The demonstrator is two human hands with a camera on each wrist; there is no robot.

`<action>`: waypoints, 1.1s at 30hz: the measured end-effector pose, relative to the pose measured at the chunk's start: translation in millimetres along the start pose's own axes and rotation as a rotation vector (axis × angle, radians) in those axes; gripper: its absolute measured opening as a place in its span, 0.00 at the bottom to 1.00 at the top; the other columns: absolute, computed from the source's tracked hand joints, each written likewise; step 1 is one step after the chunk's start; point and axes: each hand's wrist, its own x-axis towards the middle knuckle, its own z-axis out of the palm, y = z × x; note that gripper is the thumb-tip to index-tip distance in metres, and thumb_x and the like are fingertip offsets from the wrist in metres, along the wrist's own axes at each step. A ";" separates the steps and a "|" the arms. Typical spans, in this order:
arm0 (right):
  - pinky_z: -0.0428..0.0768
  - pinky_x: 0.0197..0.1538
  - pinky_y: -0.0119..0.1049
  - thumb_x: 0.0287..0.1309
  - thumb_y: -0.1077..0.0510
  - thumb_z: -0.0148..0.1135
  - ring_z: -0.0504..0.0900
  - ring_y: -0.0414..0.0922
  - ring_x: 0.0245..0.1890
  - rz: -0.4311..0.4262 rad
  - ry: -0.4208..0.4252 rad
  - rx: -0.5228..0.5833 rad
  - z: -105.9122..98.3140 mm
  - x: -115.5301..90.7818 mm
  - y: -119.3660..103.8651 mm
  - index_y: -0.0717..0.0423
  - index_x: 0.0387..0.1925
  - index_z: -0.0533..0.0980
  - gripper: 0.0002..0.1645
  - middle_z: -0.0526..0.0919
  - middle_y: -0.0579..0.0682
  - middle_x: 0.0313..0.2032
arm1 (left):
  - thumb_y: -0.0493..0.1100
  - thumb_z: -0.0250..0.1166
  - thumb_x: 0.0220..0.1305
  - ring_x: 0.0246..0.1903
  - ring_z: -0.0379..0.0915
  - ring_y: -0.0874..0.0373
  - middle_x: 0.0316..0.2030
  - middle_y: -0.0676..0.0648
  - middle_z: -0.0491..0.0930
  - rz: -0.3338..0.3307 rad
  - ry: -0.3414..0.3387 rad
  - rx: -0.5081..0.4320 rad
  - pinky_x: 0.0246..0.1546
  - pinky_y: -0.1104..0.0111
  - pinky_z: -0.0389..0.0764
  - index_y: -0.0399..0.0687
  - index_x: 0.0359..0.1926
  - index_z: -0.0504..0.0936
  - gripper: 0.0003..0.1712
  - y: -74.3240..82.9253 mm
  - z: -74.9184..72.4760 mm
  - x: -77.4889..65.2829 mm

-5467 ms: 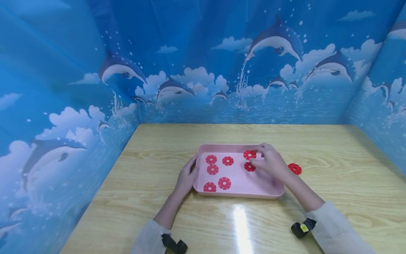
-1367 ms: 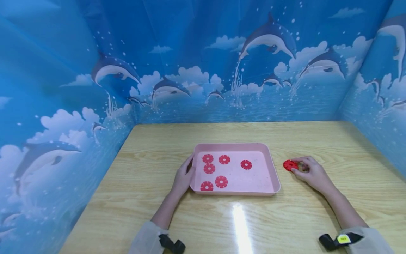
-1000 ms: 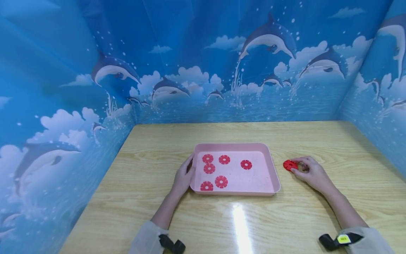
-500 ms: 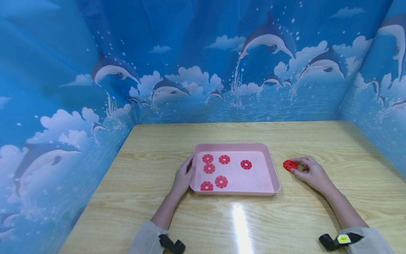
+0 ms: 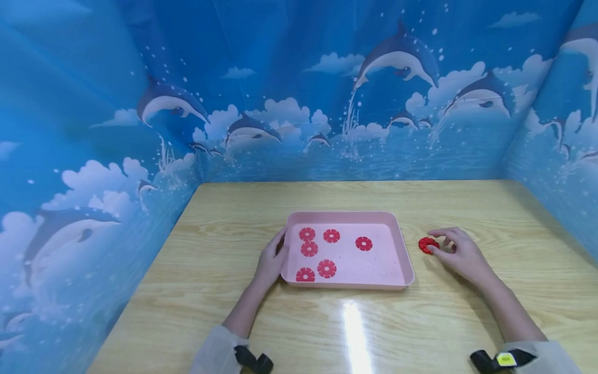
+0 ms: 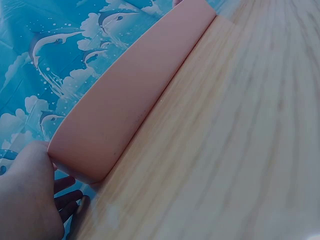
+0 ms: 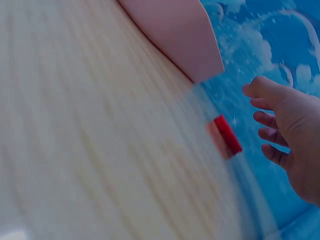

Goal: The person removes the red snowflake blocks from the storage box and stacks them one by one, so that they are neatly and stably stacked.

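Left hand (image 5: 269,264), fingers fairly straight, rests against tray (image 5: 374,267) at its left end, presumably steadying it. Right hand (image 5: 464,257), thumb and fingers parted, holds nothing beside red stack (image 5: 422,246), right of tray.

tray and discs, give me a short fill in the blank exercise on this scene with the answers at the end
Inside the tray lie ____ red discs.
The hand touching the tray's side is the person's ____ one.
Near the other hand, the piece lying on the table is coloured ____.
The backdrop with dolphins is mostly ____.

Missing words: six; left; red; blue.
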 end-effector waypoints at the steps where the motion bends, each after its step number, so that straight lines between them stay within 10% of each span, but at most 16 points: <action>1: 0.69 0.26 0.26 0.51 0.60 0.66 0.67 0.45 0.31 -0.008 -0.009 -0.001 -0.1 1.8 -6.2 0.62 0.46 0.77 0.19 0.74 0.54 0.38 | 0.40 0.51 0.67 0.62 0.56 0.49 0.63 0.43 0.63 0.000 0.001 -0.001 0.62 0.59 0.58 0.48 0.66 0.62 0.26 -0.4 0.2 -0.1; 16: 0.77 0.33 0.37 0.48 0.60 0.69 0.72 0.51 0.37 -0.122 -0.287 0.110 35.6 33.2 -101.8 0.56 0.46 0.77 0.20 0.74 0.51 0.43 | 0.40 0.50 0.68 0.63 0.55 0.50 0.63 0.44 0.62 0.013 -0.002 0.005 0.62 0.58 0.58 0.47 0.67 0.61 0.26 -0.7 -0.1 -0.3; 33: 0.78 0.40 0.34 0.47 0.61 0.67 0.74 0.43 0.39 -0.227 -0.530 0.199 100.9 52.3 -141.6 0.56 0.45 0.78 0.20 0.76 0.47 0.43 | 0.40 0.51 0.68 0.63 0.55 0.51 0.63 0.45 0.63 -0.002 0.007 0.011 0.62 0.60 0.59 0.48 0.66 0.62 0.26 0.6 0.4 -0.6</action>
